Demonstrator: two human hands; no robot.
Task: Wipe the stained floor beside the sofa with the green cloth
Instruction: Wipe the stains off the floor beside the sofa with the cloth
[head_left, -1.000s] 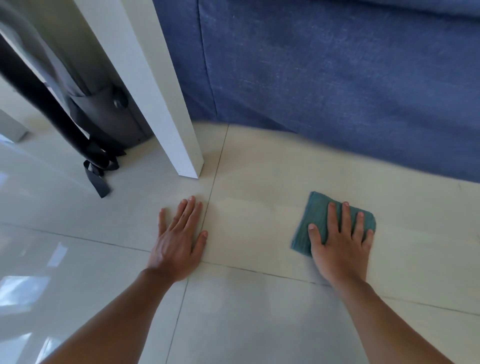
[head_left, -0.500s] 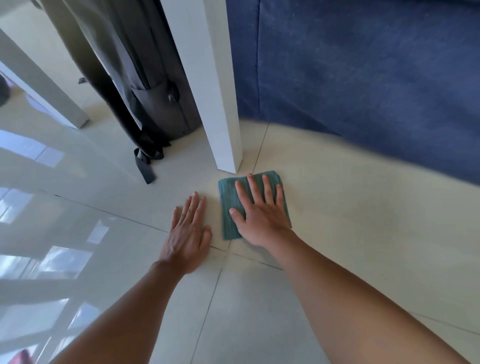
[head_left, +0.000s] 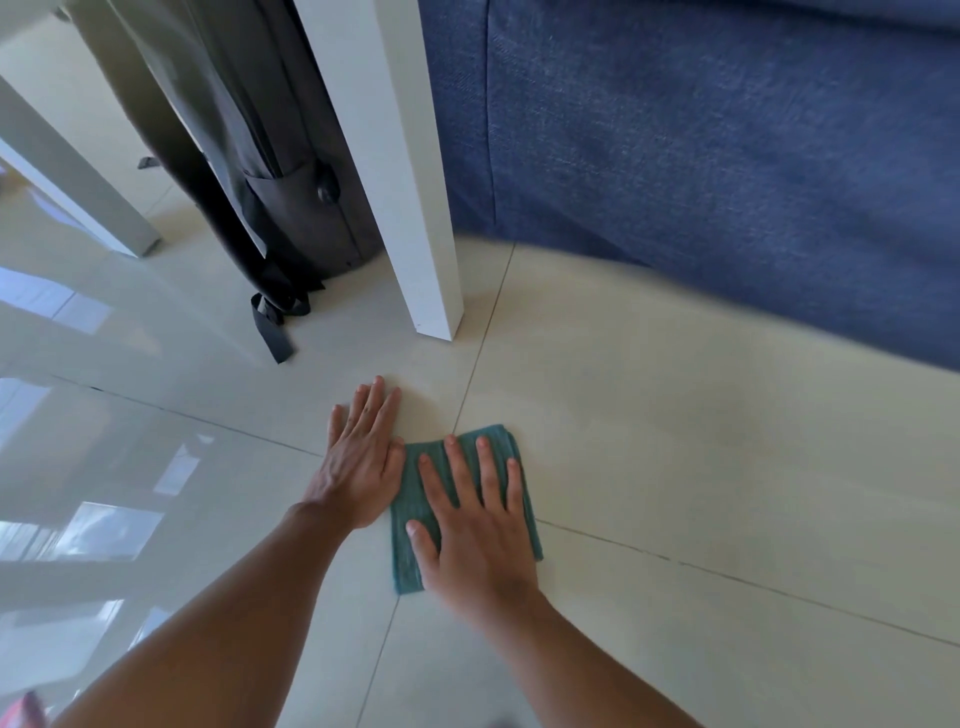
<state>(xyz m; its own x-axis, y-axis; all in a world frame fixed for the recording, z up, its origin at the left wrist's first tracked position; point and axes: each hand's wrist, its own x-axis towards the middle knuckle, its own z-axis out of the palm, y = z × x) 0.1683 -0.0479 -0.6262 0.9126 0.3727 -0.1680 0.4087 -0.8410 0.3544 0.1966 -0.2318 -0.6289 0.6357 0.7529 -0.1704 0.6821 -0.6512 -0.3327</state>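
The right hand (head_left: 475, 525) lies flat with fingers spread, pressing down on the green cloth (head_left: 415, 499); it grips nothing. The cloth sits folded on the floor (head_left: 675, 441), over the crossing of two tile joints. The left hand (head_left: 361, 460) is also flat and open on the tile, its edge touching the cloth's left side. Beyond the fingers stands a white table leg (head_left: 410, 197), near but apart from both hands. Behind it leans a dark grey bag (head_left: 270, 156), with a black strap (head_left: 272, 327) trailing onto the floor. The blue sofa (head_left: 727, 156) borders the tiles along the far right, leaving open floor between its base and the cloth. Glossy tiles stretch clear to the left. No writing is readable.
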